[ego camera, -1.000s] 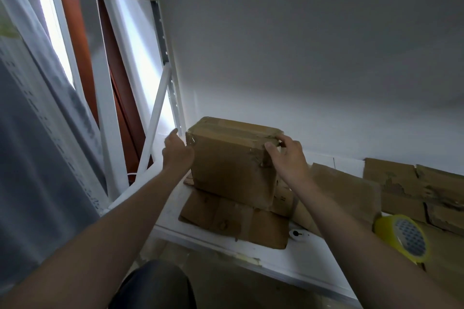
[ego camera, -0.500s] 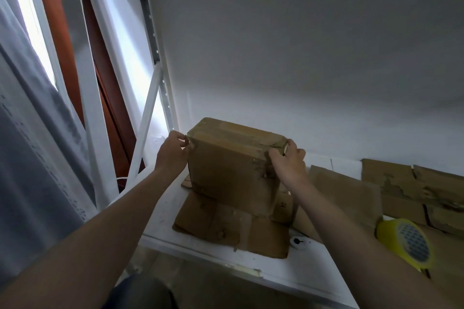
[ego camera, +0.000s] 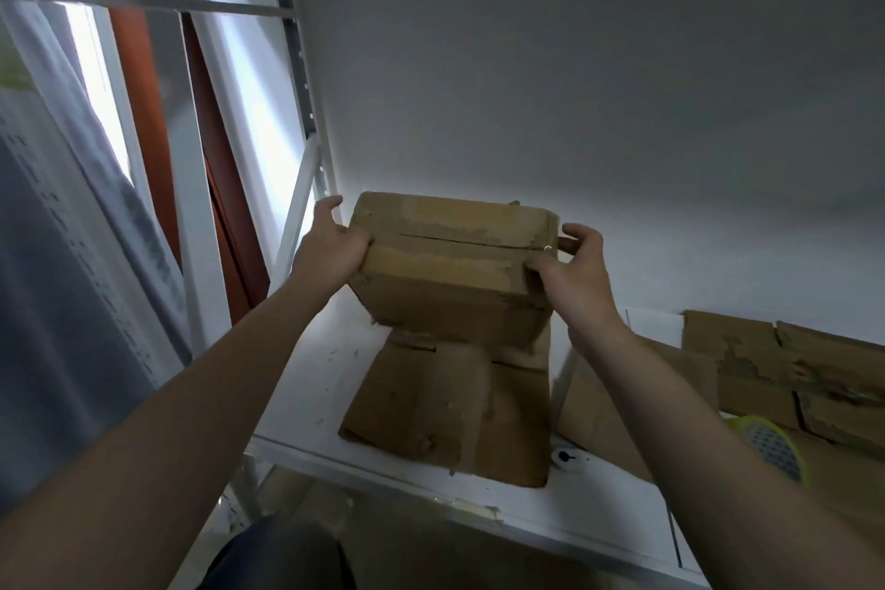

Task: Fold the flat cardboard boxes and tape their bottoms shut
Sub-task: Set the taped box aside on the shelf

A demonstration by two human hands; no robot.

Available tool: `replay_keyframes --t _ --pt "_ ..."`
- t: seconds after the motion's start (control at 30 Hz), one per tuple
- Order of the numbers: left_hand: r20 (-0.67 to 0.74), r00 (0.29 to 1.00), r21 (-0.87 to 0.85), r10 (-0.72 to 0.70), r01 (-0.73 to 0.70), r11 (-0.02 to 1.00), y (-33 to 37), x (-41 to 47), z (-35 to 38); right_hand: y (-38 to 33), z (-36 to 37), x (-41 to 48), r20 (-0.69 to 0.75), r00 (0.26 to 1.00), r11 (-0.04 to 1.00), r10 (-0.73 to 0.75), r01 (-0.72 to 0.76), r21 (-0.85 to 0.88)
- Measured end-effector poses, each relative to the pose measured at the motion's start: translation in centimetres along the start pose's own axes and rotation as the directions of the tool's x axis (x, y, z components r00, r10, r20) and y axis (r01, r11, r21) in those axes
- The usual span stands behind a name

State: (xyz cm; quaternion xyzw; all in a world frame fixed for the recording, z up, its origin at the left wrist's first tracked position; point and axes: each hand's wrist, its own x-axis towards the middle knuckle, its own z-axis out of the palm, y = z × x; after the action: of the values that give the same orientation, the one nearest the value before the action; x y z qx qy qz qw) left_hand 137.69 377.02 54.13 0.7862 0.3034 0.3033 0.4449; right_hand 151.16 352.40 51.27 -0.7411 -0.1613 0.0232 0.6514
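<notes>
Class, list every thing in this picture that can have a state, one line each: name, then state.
cardboard box: erected, top flaps closed along a seam, lower flaps splayed on the shelf.
left hand: grips the box's left end.
right hand: grips the box's right end.
flat cardboard: unfolded, lying on the shelf.
tape roll: lying at the right, untouched.
</notes>
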Motion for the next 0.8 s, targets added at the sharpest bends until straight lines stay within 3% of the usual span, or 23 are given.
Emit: replay_keyframes --t 0.07,0.17,0.33,0.53,0.8 --pt "0.08 0.996 -0.008 0.049 -0.048 0.999 1.2 -0.4 -0.5 -1.2 -0.7 -0.5 -0.024 1.0 0.999 -0.018 0.019 0.027" --pt "0.137 0.989 -0.055 0.061 -0.054 0.997 2.8 -1.3 -1.0 -3.1 -1.6 -1.0 -0.025 0.995 0.989 0.095 -0.092 0.119" --pt "0.221 0.974 -0.186 -0.054 0.097 0.978 5.2 -2.5 -1.2 -3.9 -3.8 -2.1 -0.084 0.977 0.966 0.199 -0.181 0.183" --pt "0.02 1.0 -0.069 0.018 -0.017 0.997 6.9 -3.6 0.3 -3.5 -6.4 -3.0 -0.046 0.976 0.949 0.213 -0.195 0.248" --pt "0.298 0.954 0.019 -0.031 0.027 0.999 6.1 -4.9 -0.2 -3.2 -7.9 -3.7 0.006 0.999 0.996 0.047 -0.047 0.077"
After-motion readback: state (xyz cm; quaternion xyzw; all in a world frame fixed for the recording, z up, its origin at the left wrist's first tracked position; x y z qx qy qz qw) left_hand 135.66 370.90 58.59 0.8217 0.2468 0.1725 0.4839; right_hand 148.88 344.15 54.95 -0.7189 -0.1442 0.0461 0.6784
